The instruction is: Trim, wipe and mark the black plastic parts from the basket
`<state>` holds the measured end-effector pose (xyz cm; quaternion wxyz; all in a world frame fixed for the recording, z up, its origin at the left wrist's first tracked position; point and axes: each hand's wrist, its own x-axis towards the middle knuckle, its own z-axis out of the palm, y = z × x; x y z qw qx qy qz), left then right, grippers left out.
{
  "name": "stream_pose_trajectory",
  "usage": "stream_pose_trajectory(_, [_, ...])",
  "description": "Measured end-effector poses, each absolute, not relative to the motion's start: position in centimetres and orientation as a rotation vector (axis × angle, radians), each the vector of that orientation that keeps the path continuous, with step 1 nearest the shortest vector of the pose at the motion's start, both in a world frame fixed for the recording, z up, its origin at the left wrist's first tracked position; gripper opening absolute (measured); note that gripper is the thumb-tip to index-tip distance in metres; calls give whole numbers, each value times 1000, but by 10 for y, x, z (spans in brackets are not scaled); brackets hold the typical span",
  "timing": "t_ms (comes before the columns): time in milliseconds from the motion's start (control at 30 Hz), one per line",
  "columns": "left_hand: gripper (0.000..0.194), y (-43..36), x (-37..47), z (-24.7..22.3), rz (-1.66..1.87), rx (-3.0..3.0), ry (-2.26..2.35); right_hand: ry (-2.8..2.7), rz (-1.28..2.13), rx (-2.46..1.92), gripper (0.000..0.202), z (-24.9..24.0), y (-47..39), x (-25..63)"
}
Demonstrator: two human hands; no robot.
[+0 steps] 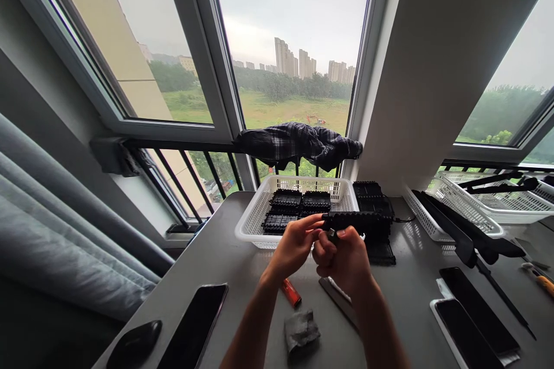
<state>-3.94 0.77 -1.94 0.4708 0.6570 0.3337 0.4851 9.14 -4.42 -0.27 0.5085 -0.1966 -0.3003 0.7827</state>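
Observation:
In the head view, both my hands meet above the table, in front of a white plastic basket (246,229). My left hand (291,245) has its fingers closed at the left end of a black plastic part with a toothed edge (361,220). Curled under that part is my right hand (344,256), its thumb against the near side. A small shiny spot shows by the right fingers; what it is I cannot make out. Inside the basket lie several similar black toothed parts (285,199). More black parts (367,191) are stacked right of the basket, partly hidden.
Near my forearms lie an orange-red cylinder (291,293), a grey crumpled pad (302,331) and a flat strip (337,302). A phone (194,323) and black mouse (135,346) are left. At right are phones (465,328), black long pieces (454,230) and white baskets (459,193).

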Motion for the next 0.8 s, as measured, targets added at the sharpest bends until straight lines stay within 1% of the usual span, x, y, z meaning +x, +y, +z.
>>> stream_pose_trajectory(467, [28, 8, -42, -15, 1172, 1567, 779, -658, 1892, -452, 32, -3, -44, 107])
stream_pose_trajectory(633, [36, 7, -44, -11, 1121, 1485, 732, -631, 1894, -445, 29, -3, -42, 117])
stream_pose_trajectory(800, [41, 7, -45, -9, 1125, 1448, 747, -638, 1875, -455, 32, -3, -42, 124])
